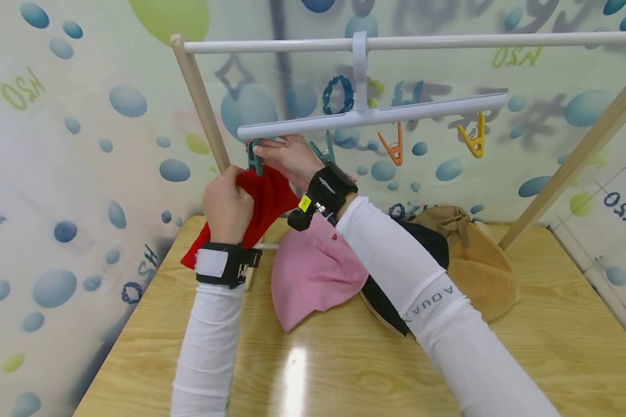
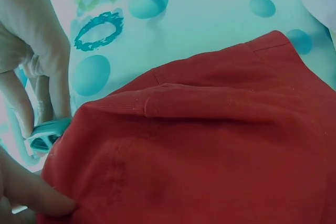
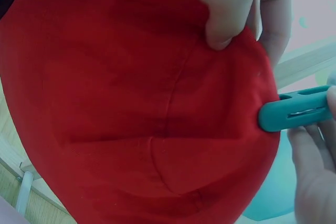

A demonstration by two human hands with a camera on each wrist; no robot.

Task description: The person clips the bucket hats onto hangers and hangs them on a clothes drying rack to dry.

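Note:
My left hand (image 1: 228, 207) pinches the edge of a red cloth hat (image 1: 272, 197) below the left end of a white hanger (image 1: 302, 123). The thumb presses on the fabric in the right wrist view. My right hand (image 1: 290, 160) pinches a teal clip (image 3: 294, 109) whose jaws overlap the hat's edge, close to the left fingers. In the left wrist view the hat (image 2: 220, 150) spreads wide with a fold across it. Behind the right wrist, a second teal clip (image 1: 327, 149) hangs from the hanger.
An orange clip (image 1: 393, 147) and a yellow clip (image 1: 475, 136) hang farther right. The hanger hooks over a white rail (image 1: 271, 46) between wooden posts. On the wooden table (image 1: 344, 370) lie a pink hat (image 1: 313, 272), a black hat (image 1: 383, 304) and a tan hat (image 1: 482, 272).

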